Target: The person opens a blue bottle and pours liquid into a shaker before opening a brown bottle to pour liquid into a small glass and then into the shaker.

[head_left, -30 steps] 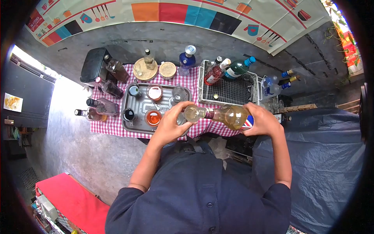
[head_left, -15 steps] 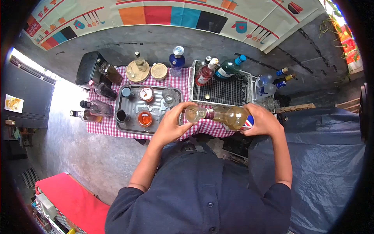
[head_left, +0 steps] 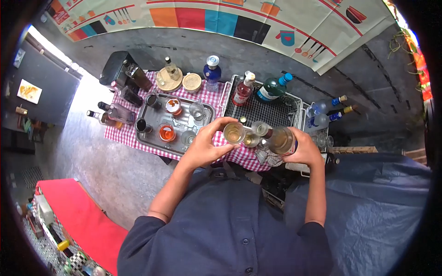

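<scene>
By checked cloth (head_left: 244,158), left hand (head_left: 208,146) holds glass (head_left: 234,133), right hand (head_left: 305,148) bottle (head_left: 281,140)

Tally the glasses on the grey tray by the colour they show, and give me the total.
Dark glasses: 2
Orange-red glasses: 2
Clear glasses: 2
Total on the grey tray: 6

Narrow lane along the tray (head_left: 182,123) between two rows of glasses (head_left: 167,132), room over the wire rack (head_left: 267,111) before its pink bottle (head_left: 240,95) and green bottle (head_left: 268,93), held glass (head_left: 234,134) and held bottle (head_left: 280,140) barring the rack's near side, dark bottles (head_left: 130,97) crowding the tabletop (head_left: 124,137) at left.
</scene>
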`<state>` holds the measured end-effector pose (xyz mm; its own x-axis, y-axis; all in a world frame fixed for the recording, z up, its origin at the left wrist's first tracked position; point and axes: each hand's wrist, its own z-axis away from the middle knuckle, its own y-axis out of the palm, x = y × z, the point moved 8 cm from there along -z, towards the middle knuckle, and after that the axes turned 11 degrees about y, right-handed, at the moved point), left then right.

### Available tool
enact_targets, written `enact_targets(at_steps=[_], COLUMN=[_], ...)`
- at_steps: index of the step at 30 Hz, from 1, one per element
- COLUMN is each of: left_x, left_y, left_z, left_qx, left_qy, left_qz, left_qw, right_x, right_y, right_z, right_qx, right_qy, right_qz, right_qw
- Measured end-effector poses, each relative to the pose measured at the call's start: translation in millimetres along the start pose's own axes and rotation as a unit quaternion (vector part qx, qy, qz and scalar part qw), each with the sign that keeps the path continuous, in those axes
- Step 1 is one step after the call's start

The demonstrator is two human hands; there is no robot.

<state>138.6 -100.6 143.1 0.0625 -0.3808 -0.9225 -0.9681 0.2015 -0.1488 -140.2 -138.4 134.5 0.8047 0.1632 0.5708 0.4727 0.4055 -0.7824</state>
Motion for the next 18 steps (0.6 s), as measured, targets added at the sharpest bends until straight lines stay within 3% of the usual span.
enact_targets(at_steps=[6,10,14,18], left_x=[4,9,23,46], left_y=[18,30,45,63], left_z=[2,7,14,30], left_qx=[-0.027,-0.044,-0.06,-0.048], left_qy=[-0.038,-0.065,-0.089,-0.13], left_qz=[-0.029,-0.09,-0.108,-0.152], left_qw=[0.998,0.993,0.988,0.979], right_x=[-30,-79,-122,-175], right_y=[-11,0,19,53], right_z=[-22,-49,-75,-99], right_qx=[-0.064,-0.127,-0.179,-0.159], right_qy=[-0.053,-0.027,-0.034,0.009], right_qz=[0.026,-0.088,-0.107,-0.23], right_qw=[0.996,0.988,0.977,0.96])
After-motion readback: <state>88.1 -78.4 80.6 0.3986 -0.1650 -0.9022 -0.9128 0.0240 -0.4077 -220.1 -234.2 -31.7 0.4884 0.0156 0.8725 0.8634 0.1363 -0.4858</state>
